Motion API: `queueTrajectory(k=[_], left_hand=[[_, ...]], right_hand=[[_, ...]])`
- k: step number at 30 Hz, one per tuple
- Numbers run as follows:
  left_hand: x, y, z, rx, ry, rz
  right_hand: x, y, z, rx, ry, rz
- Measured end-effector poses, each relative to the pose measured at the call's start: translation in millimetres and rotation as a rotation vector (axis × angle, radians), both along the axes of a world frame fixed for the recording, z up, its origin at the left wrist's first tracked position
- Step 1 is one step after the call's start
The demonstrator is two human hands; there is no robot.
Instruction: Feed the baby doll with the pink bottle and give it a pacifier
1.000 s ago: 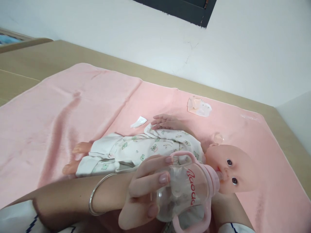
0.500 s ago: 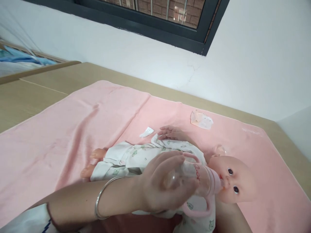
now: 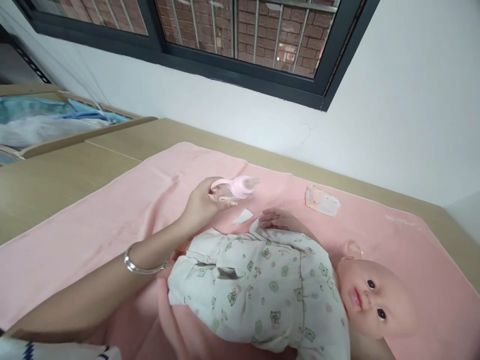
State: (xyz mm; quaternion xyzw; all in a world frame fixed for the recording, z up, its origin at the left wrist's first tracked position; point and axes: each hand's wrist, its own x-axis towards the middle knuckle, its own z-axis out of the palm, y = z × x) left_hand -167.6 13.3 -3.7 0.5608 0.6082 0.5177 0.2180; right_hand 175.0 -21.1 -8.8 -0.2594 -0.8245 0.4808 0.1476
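Note:
My left hand [image 3: 198, 207], a silver bangle on its wrist, reaches out over the pink blanket [image 3: 93, 225] and grips a pink-topped baby bottle [image 3: 234, 189] with its teat pointing right. A baby doll [image 3: 262, 290] in a white printed romper lies on its back across the blanket, head to the right. My right arm passes under the doll's neck. My right hand [image 3: 279, 220] comes out on the doll's far side, its fingers resting on the romper and holding the doll.
A small white scrap [image 3: 243, 216] lies by the bottle. A clear plastic wrapper [image 3: 322, 201] and a clear cap [image 3: 352, 248] lie on the blanket's far right. The beige table [image 3: 56, 175] meets a white wall under a barred window [image 3: 243, 40]. A wooden crib [image 3: 45, 120] stands left.
My left hand has taken the bottle away from the doll's mouth and carried it out to the far left over the blanket. The view has tilted up towards the window.

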Motion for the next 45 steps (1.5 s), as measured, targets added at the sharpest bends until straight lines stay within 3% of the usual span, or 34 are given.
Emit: queueTrajectory(k=[3, 8, 11, 13, 16, 18, 22, 24, 26, 28, 30, 33, 39, 42, 45], left_hand=[[-12, 17, -15.8, -0.21, -0.264, -0.188], [-16, 30, -41.8, -0.255, -0.306, -0.276], [-20, 32, -50.5, -0.268, -0.282, -0.277], [-22, 32, -52.7, -0.281, -0.265, -0.291], [-27, 30, -51.5, -0.301, -0.235, -0.319], [-32, 28, -48.4, -0.296, -0.203, -0.31], [-39, 17, -36.2, -0.141, -0.097, -0.1], [-36, 6, -26.8, -0.011, -0.014, 0.033], [-25, -5, -16.8, 0.071, 0.094, 0.074], [-7, -13, -8.6, -0.014, 0.305, -0.052], [14, -16, -4.3, -0.265, 0.65, -0.277], [37, -9, -6.2, -0.436, 0.884, -0.378], [49, 14, -22.1, -0.513, 0.982, -0.372], [50, 22, -26.1, -0.521, 0.945, -0.378], [57, 22, -17.0, -0.467, 0.849, -0.389]], right_hand=[[-9, 1, 12.0, -0.013, 0.057, -0.1], [-3, 5, 11.3, -0.044, 0.114, -0.137], [-1, 8, 2.9, -0.205, 0.186, -0.205], [-2, 8, 0.1, -0.383, 0.109, -0.277], [-3, 6, 2.0, -0.567, -0.154, -0.22], [-3, 5, 4.2, -0.533, -0.24, -0.121], [0, -1, 1.9, -0.256, -0.015, -0.162], [1, -7, -1.7, -0.206, 0.089, -0.231], [2, -14, -4.3, -0.199, 0.136, -0.28], [3, -16, -4.6, -0.192, 0.172, -0.311], [2, -12, -2.1, -0.19, 0.196, -0.318], [-2, -1, 5.6, -0.199, 0.22, -0.307], [-33, 22, 15.1, -0.321, 0.235, -0.275], [-60, 54, 4.0, -0.439, 0.187, -0.245], [-76, 86, -12.6, -0.513, 0.163, -0.249]])
